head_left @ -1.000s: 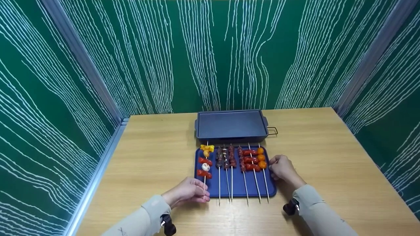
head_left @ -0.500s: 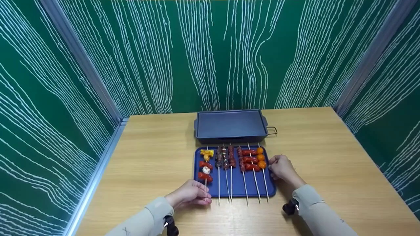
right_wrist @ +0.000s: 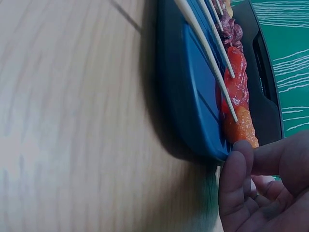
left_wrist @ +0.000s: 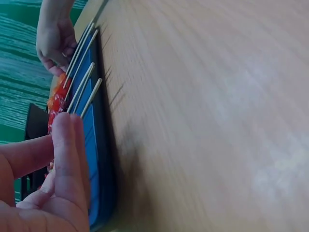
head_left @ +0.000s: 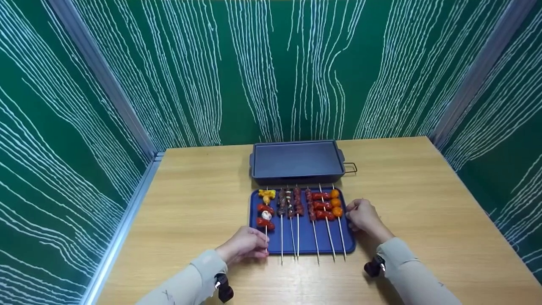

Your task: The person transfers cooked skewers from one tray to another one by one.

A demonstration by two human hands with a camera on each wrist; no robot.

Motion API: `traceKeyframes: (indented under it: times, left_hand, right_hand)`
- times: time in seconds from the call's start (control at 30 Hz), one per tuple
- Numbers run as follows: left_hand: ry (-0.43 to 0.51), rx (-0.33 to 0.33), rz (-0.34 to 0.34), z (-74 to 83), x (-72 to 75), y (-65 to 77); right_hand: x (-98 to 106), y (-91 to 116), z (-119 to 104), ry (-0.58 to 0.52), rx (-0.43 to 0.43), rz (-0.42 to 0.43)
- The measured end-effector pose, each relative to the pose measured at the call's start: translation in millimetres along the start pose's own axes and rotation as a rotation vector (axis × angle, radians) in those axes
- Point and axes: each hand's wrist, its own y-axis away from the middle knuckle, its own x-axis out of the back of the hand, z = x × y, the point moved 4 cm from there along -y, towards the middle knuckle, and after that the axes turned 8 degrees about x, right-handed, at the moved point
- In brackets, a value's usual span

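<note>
In the head view my left hand (head_left: 245,243) pinches the bare stick of a mixed skewer (head_left: 266,215) between thumb and fingers. That skewer carries yellow and orange pieces, red chunks and a white round piece, over the left side of a blue tray (head_left: 275,243). My right hand (head_left: 365,217) grips the tray's right rim; in the right wrist view its thumb and fingertips (right_wrist: 243,149) meet at the edge. Between the hands lie several dark meat skewers (head_left: 298,202), a red sausage skewer (head_left: 324,206) and an orange ball skewer (head_left: 336,202), their sticks toward me.
A dark rectangular grill pan (head_left: 298,160) with a wire handle (head_left: 350,167) at its right stands just behind the tray. Both are on a wooden table (head_left: 194,199). Green walls (head_left: 250,72) with white lines enclose the table's back and sides.
My left hand first drew the mixed skewer slightly toward me and right, then moved it back a little toward the pan. My right hand stays at the tray's rim.
</note>
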Motion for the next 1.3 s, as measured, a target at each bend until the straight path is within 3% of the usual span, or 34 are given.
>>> traceKeyframes:
  times: [0.33, 0.5, 0.83, 1.3]
  left_hand:
    - [-0.261, -0.074, 0.184, 6.7, -2.7, 7.2]
    - [-0.346, -0.099, 0.229, 6.0, -2.3, 5.6]
    - [-0.38, -0.063, 0.243, 1.0, 1.7, 2.2]
    - [-0.41, -0.058, 0.281, 22.0, 14.5, 2.0]
  right_hand:
    - [-1.4, 0.5, 0.4, -0.013, 0.001, 0.003]
    - [-3.2, 1.0, 1.0, -0.031, -0.003, 0.004]
    - [-6.7, 1.4, 0.4, -0.018, 0.008, 0.013]
    - [-7.5, 3.5, -3.1, 0.073, 0.082, 0.018]
